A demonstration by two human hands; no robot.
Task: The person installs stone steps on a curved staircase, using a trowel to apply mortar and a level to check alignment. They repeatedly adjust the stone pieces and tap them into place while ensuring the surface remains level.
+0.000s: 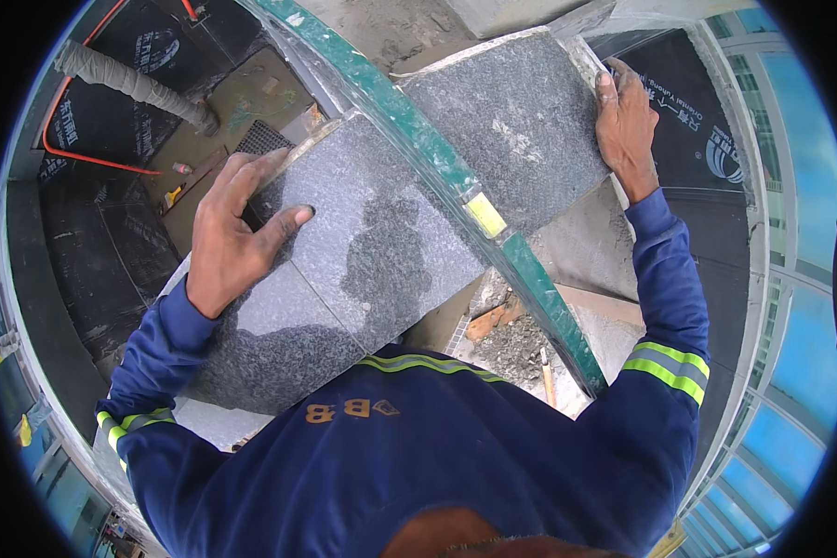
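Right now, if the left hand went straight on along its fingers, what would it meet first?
The grey stone slab, whose edge lies right at the fingertips of the left hand; they seem to touch it, though depth is unclear. Beyond that, the green bar crosses the line.

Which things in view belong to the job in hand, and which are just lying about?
Apparently in use:
left stone slab, left hand at its edge
right stone slab, right hand at its edge
green bar, seen crossing both slabs

Apparently lying about:
small yellow object
black grid
reddish chunk
rubble
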